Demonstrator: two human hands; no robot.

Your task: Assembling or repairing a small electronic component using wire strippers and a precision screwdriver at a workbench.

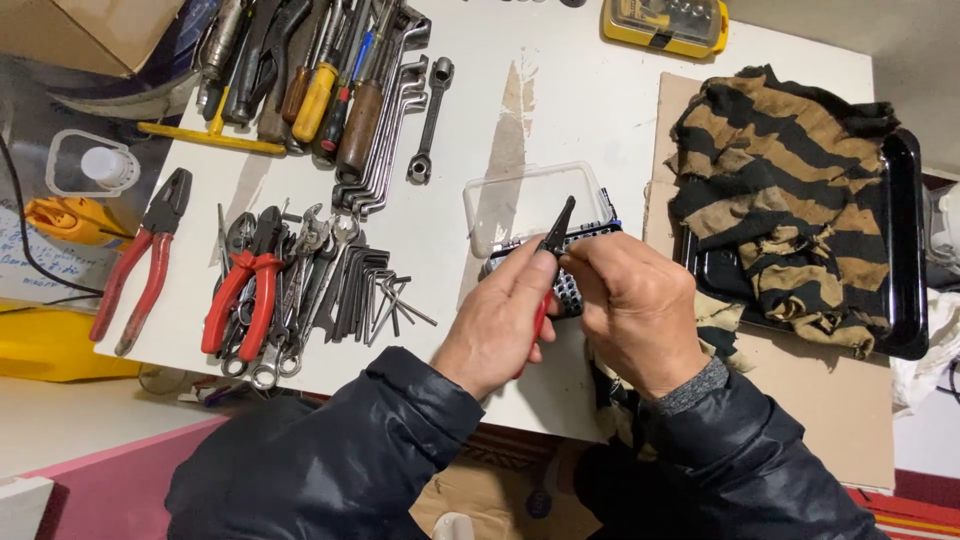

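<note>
Left hand closed around red-handled needle-nose pliers, tips pointing to 12 o'clock; right hand touching at 3 o'clock, fingertips pinched at the pliers' joint. Directly beneath both, small bit case holding rows of bits, its clear lid swung open toward 12 o'clock. Farther off at 2 o'clock, black tray filled with a striped tan-and-black rag; farthest, at 1 o'clock, shut yellow case.

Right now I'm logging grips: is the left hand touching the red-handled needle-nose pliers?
Touching. The head view shows the left hand wrapped around the red handles of the needle-nose pliers, black tips sticking up past the fingers.
</note>
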